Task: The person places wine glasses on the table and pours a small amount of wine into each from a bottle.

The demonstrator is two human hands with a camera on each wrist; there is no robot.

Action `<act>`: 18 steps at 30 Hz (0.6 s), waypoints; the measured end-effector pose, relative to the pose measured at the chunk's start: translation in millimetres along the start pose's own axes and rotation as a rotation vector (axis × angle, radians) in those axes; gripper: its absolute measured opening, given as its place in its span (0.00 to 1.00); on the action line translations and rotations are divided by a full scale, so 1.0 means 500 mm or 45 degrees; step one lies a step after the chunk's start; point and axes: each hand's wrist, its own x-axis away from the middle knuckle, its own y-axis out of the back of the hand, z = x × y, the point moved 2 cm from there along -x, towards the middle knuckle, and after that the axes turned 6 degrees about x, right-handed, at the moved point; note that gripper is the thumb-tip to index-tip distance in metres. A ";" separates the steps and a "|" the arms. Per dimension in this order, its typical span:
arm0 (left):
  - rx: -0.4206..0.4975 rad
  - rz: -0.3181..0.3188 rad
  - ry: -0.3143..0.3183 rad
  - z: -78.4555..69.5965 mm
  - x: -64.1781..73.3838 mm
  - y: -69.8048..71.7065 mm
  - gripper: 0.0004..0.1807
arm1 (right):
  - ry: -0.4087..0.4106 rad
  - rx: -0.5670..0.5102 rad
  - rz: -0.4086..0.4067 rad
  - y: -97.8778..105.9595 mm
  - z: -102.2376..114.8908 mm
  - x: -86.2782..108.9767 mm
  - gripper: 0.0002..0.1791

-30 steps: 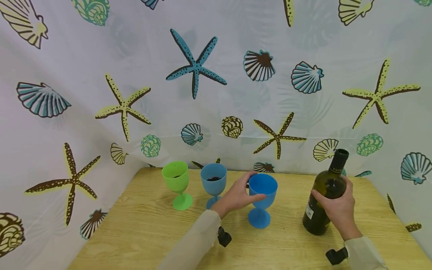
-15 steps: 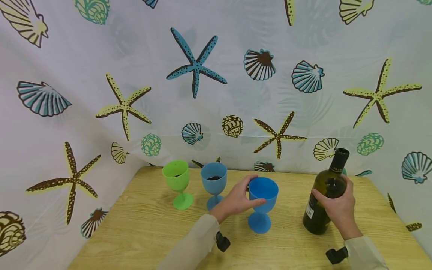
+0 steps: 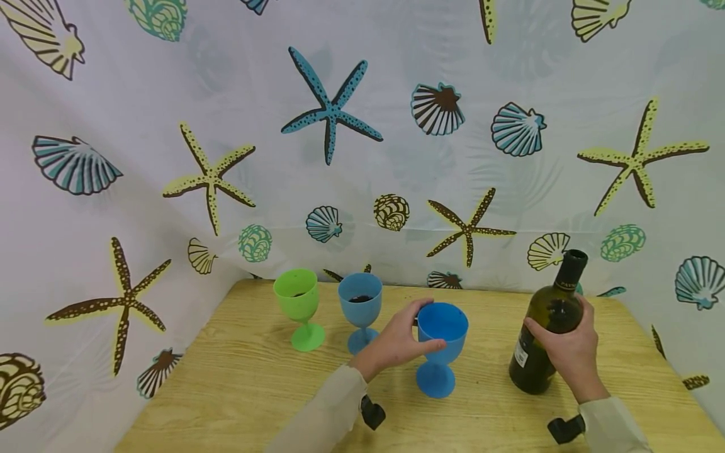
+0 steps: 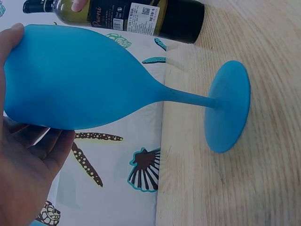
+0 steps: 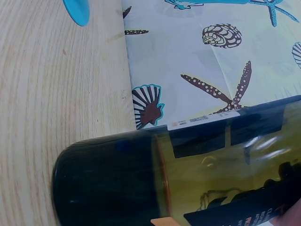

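My left hand (image 3: 396,343) holds a blue plastic goblet (image 3: 455,345) by its bowl, thumb across the near side and fingers round the far side. The goblet is upright, and no dark liquid shows inside it. In the left wrist view its round foot (image 4: 228,106) is close over the wood. To the right, my right hand (image 3: 569,355) grips a dark green wine bottle (image 3: 542,308) round its body. That bottle stands nearly upright, its open neck leaning slightly right. The right wrist view shows the bottle's dark lower part (image 5: 108,181) and labels.
A green goblet (image 3: 297,305) and a lighter blue goblet (image 3: 361,311), both with dark liquid inside, stand at the back left of the wooden table (image 3: 238,377). Behind the table hangs a white curtain (image 3: 385,170) printed with shells and starfish.
My left hand has brought the blue goblet a little toward me, away from the back of the table. The right hand and the bottle have stayed in place.
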 end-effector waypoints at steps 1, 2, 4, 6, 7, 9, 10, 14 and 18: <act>-0.001 -0.002 0.001 0.000 0.001 0.000 0.45 | 0.002 -0.001 0.002 0.000 0.001 0.000 0.56; -0.001 -0.003 0.001 0.000 0.002 0.001 0.45 | 0.004 0.000 0.003 0.000 0.001 0.001 0.56; -0.006 -0.006 0.003 0.000 0.003 0.000 0.45 | 0.005 0.000 0.007 0.001 0.002 0.001 0.56; -0.017 -0.008 0.001 -0.001 0.005 0.000 0.45 | 0.006 -0.005 0.008 0.001 0.001 0.001 0.56; -0.023 -0.009 0.000 -0.001 0.005 0.000 0.45 | 0.006 -0.010 0.007 0.001 0.001 0.001 0.56; -0.025 -0.009 -0.008 -0.003 0.007 0.001 0.45 | 0.011 -0.025 0.002 0.001 0.000 0.000 0.55; -0.025 -0.008 -0.014 -0.004 0.007 0.001 0.45 | 0.015 -0.033 -0.003 0.000 -0.001 0.000 0.55; -0.023 0.002 -0.030 -0.007 0.011 0.003 0.45 | 0.030 -0.053 -0.015 -0.002 -0.003 0.000 0.54; -0.055 0.008 -0.024 -0.009 0.015 0.004 0.45 | 0.049 -0.052 -0.024 -0.002 -0.002 0.002 0.54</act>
